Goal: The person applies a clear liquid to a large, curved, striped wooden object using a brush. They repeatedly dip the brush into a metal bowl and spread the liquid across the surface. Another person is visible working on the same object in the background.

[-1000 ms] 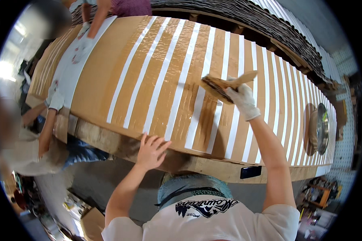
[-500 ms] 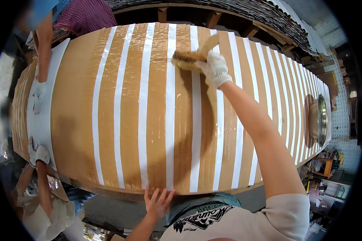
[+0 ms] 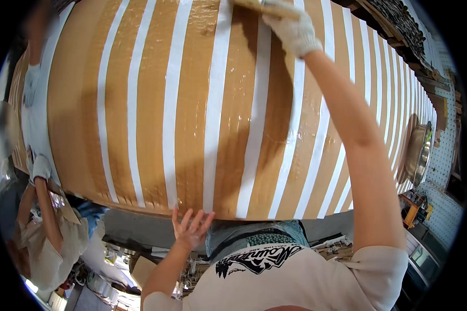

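My right hand [image 3: 294, 33], in a white knit glove, grips a wide brush [image 3: 272, 9] by its wooden handle. The brush is over the far part of the striped layer, partly cut off by the picture's top edge. Beneath it, overlapping brown paper sheets [image 3: 192, 119] alternate with white strips [image 3: 216, 93], and wet shine shows across them. My bare left hand [image 3: 193, 228] has its fingers spread, with the tips at the near edge of the sheets.
At the left, co-workers' gloved hands [image 3: 41, 167] are at a white sheet [image 3: 39, 129]. A metal basin [image 3: 418, 154] stands on the strips at the far right. Stacked dark material [image 3: 394, 15] lies behind the table. Cluttered shelving [image 3: 417, 212] stands at the lower right.
The view has tilted, so the table's far edge has partly left the picture and more floor shows below. My right hand still holds the brush near the far side; my left remains at the near edge.
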The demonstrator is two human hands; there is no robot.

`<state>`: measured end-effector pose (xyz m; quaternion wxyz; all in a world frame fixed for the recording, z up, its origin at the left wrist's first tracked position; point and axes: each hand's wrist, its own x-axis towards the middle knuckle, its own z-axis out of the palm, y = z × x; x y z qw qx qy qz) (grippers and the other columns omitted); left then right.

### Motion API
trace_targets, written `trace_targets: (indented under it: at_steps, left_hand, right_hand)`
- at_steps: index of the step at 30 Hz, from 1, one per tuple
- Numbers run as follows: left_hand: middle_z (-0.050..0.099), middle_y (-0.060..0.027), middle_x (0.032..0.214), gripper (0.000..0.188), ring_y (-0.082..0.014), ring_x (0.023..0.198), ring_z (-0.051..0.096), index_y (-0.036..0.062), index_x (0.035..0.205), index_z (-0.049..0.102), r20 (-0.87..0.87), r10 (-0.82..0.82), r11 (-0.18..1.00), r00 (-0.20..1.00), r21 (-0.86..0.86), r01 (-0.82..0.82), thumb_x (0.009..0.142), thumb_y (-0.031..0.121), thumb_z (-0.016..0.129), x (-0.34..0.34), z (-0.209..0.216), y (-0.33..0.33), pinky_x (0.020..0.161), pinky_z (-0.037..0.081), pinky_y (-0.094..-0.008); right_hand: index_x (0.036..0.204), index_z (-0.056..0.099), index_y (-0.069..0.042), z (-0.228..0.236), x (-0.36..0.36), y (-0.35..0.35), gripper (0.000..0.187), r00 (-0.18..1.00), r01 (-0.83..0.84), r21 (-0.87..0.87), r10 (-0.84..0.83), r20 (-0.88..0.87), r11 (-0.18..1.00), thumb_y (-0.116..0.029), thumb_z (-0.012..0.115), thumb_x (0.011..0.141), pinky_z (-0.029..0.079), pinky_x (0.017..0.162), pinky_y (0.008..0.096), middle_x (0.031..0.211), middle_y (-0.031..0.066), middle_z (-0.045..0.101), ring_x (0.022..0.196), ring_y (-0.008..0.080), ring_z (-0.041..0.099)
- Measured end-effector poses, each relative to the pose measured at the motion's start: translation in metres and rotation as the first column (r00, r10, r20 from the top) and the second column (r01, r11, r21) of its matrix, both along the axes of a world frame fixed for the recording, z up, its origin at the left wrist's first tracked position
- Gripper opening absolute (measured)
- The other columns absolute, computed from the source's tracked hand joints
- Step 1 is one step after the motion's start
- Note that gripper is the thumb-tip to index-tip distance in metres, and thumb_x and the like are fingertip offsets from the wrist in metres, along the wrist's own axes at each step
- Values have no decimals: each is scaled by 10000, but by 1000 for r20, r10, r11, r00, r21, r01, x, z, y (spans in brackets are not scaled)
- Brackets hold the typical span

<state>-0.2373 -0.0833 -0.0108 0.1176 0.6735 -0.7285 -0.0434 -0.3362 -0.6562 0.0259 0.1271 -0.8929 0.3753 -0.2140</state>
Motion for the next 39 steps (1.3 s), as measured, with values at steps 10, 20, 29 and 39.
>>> trace_targets:
  at_steps: [10,20,29,39]
  left_hand:
    - [534,-57,1259,621,-310,1212,448,252,1291,648,-97,31,999,995,-29,-34,680,136,651,-8,9,4,1135,265,-655]
    - [511,-116,1381,637,-322,1299,474,49,1367,537,-194,167,968,967,-152,-198,733,44,603,-22,29,15,1156,333,-498]
    - [539,-168,1370,518,-336,1313,485,-3,1336,553,-65,424,902,903,-60,-428,821,56,559,-19,9,17,1129,383,-438]
    - [621,-253,1259,407,-368,1214,578,-59,1235,618,128,442,892,888,43,-450,927,189,524,-30,23,-3,1051,447,-422]
  right_hand:
    - [1208,684,-193,37,-140,321,339,883,-419,182,446,-146,889,-310,694,891,555,837,362,1087,50,707,1054,238,673]
    - [1199,664,-177,32,-78,314,319,963,-223,-35,226,150,974,-179,629,882,514,871,359,1071,52,686,1007,283,651]
    - [1120,708,-170,41,-130,383,247,920,-385,343,387,67,857,-223,616,897,539,844,394,1031,81,705,941,271,672]
    - [1178,664,-190,30,-175,409,289,958,-188,202,225,-177,961,-241,609,899,520,859,387,1073,75,673,998,271,643]
